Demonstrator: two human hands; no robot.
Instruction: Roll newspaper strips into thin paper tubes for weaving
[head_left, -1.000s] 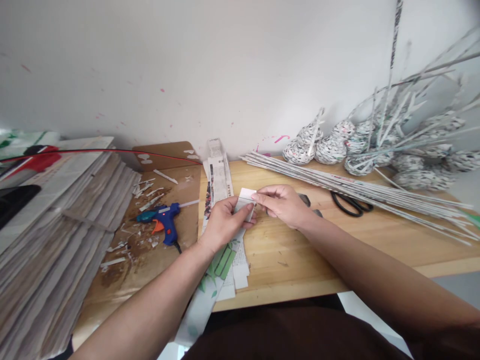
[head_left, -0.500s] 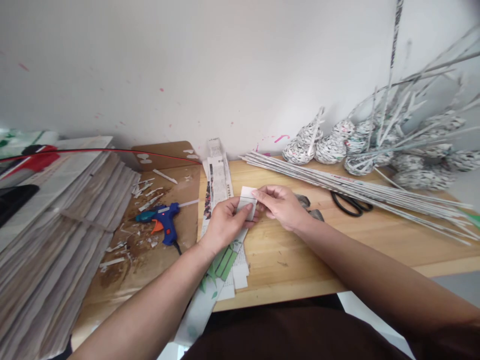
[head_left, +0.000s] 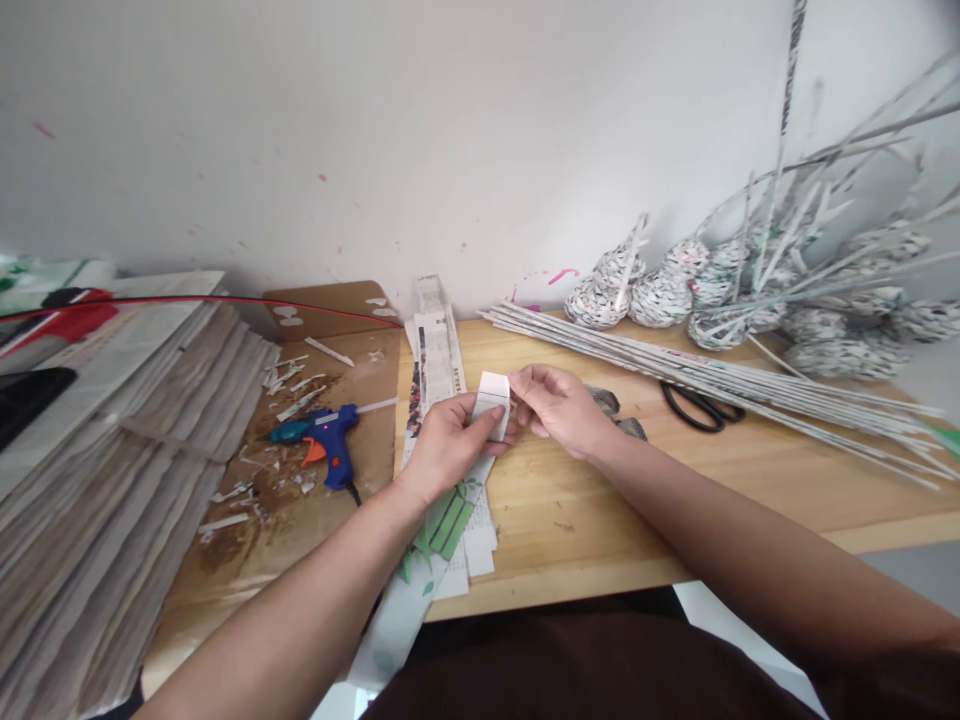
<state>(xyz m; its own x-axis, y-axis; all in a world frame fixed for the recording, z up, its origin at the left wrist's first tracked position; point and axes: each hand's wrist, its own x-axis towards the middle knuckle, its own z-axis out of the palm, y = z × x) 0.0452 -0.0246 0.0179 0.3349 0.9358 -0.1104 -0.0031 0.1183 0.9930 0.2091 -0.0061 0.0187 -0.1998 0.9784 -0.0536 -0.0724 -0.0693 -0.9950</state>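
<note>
A folded strip of white paper (head_left: 493,393) stands up from my left hand (head_left: 452,438), which pinches its lower part between thumb and fingers. My right hand (head_left: 553,405) is closed at the paper's upper right edge, thumb and fingertips together against it. A long strip with green leaf print (head_left: 448,525) runs down from beneath my left hand past the table's front edge. Under and behind it lie newspaper strips (head_left: 441,365).
A blue glue gun (head_left: 337,445) lies on stained cardboard (head_left: 300,530) among paper scraps. Stacked newspaper (head_left: 150,450) is at far left. Long paper rods (head_left: 675,370), black-handled scissors (head_left: 701,405) and several woven paper shapes (head_left: 664,298) are at right.
The fingers of my right hand have shifted from the paper's face to its right edge, uncovering more of it. The paper and my left hand have moved slightly left.
</note>
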